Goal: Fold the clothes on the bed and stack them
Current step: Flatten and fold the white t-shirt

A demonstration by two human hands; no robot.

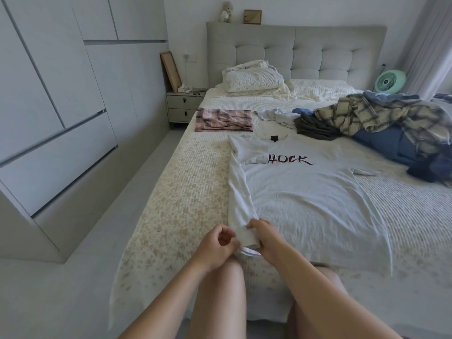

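Both hands meet at the near hem of a white T-shirt (305, 192) lying flat on the bed (186, 196).
Right hand (265, 237) pinches the folded-over left edge with curled fingers; left hand (217, 243) has fingers loosely curled, thumb touching that fabric. Folded plaid garment (223, 119) and unfolded pile (381, 123) lie farther up.

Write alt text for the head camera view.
Both hands, left hand and right hand, hold the folded-in side of a white T-shirt spread on the bed. Beyond lie folded pink plaid clothes and an unfolded pile.
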